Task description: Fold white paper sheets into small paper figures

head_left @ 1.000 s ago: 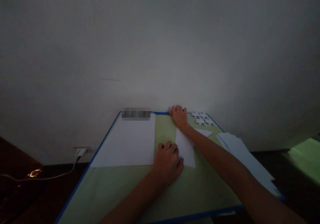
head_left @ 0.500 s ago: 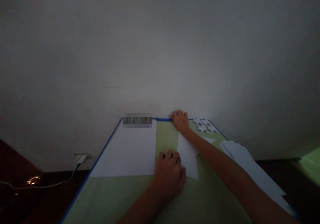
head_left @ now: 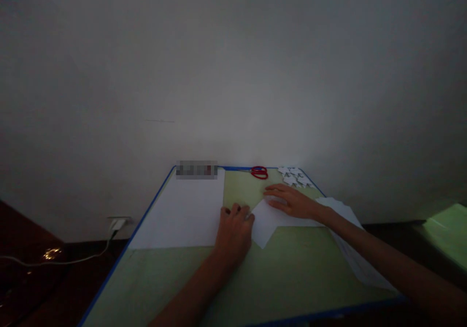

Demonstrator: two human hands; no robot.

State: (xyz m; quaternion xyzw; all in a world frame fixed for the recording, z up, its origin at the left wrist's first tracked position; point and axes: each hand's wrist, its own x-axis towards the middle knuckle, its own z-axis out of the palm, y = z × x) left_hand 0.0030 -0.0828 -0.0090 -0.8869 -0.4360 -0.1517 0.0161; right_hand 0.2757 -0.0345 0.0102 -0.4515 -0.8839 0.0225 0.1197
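Note:
My left hand (head_left: pixel 234 232) has its fingers curled, and thumb and forefinger pinch the left corner of a cut piece of white paper (head_left: pixel 263 228). My right hand (head_left: pixel 288 201) lies over the upper part of that paper with its fingers stretched out, hiding some of it. Beyond the hands, a pair of scissors with red handles (head_left: pixel 259 172) rests at the far edge of the table, its blades pointing left. Left of my left hand lies a large white sheet (head_left: pixel 186 215), flat on the table.
Several small jagged paper cutouts (head_left: pixel 294 176) sit in the far right corner. A pile of white paper (head_left: pixel 359 254) lies along the right edge, partly under my right forearm. The pale green table (head_left: pixel 292 273) has blue edging and stands against a grey wall (head_left: pixel 233 74).
My right hand has come back from the far edge onto the paper, and the scissors now show there. The paper has turned. My left hand has shifted slightly and now pinches its corner.

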